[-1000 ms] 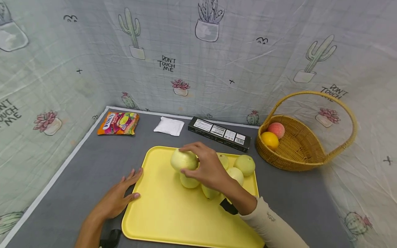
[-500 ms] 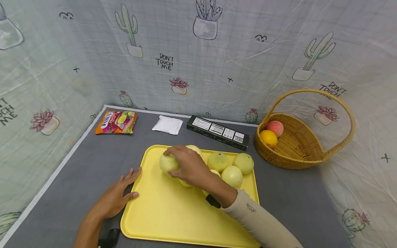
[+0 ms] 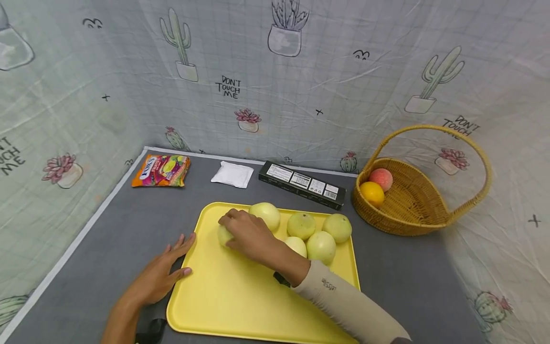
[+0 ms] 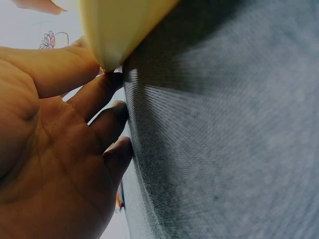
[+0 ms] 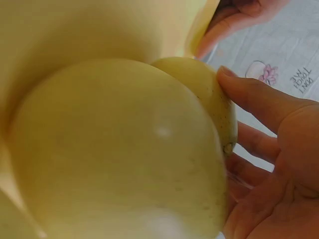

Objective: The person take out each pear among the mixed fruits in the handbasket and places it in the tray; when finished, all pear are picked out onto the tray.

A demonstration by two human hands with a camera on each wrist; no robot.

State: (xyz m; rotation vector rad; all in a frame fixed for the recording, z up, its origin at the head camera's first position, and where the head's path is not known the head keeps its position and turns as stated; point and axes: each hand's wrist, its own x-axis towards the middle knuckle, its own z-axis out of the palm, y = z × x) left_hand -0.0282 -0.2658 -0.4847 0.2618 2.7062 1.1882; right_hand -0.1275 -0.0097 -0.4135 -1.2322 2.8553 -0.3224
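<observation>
A pale green round fruit [image 3: 224, 236] is at the far left part of the yellow tray [image 3: 223, 301]. My right hand [image 3: 247, 234] holds it from above, thumb on the near side, the palm hiding much of it. In the right wrist view the thumb presses the held fruit [image 5: 214, 99], partly covered by a larger-looking fruit [image 5: 119, 149] close to the camera. My left hand [image 3: 165, 270] is spread at the tray's left rim, fingertips touching it. The left wrist view shows its thumb [image 4: 60, 69] against the rim and the other fingers close to the grey tabletop.
Several more pale green fruits [image 3: 321, 247] sit on the tray's right and far side. Beyond it lie an orange candy packet [image 3: 161, 171], a white pouch [image 3: 232, 174] and a long black box [image 3: 302, 185]. A wicker basket [image 3: 408, 220] with a peach [image 3: 381, 179] and an orange [image 3: 372, 193] stands right.
My right hand has carried the fruit leftward and down toward the tray's far left corner, uncovering fruits on the right. The left hand has stayed at the rim.
</observation>
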